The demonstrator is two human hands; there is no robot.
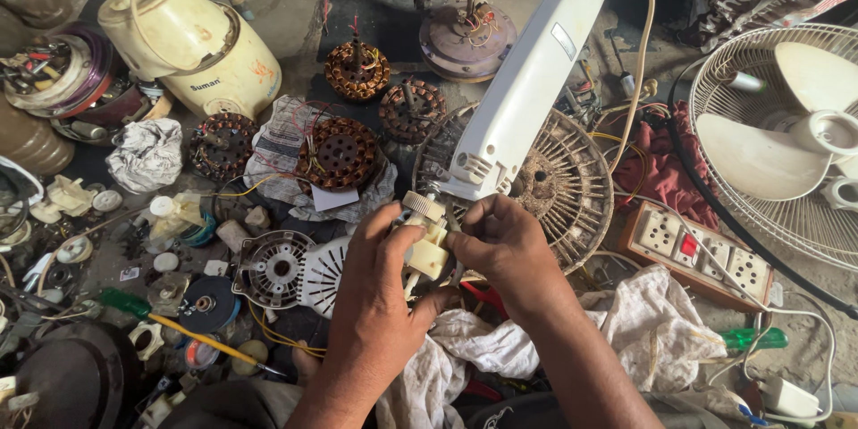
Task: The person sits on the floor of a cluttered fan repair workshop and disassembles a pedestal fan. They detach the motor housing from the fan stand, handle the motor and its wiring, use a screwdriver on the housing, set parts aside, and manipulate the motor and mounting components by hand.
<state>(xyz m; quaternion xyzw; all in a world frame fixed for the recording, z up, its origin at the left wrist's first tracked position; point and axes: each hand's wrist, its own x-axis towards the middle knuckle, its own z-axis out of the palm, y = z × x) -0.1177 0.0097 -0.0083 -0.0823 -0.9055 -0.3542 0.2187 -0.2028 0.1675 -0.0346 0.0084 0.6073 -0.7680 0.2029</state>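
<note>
A small cream switch part with a round knob on top sits in the middle, held up over a white cloth on the floor. Both hands grip it. The left hand wraps around it from the left, thumb on its side. The right hand pinches it from the right with bent fingers.

Just above the hands is the end of a long white fan stand. It lies tilted over a round wire grille. To the left of the hands lies a grey motor cover. Higher up are brown motor coils on a rag.

On the right is a power strip, and past it a white fan. Far left are a cream jug and a green screwdriver.
</note>
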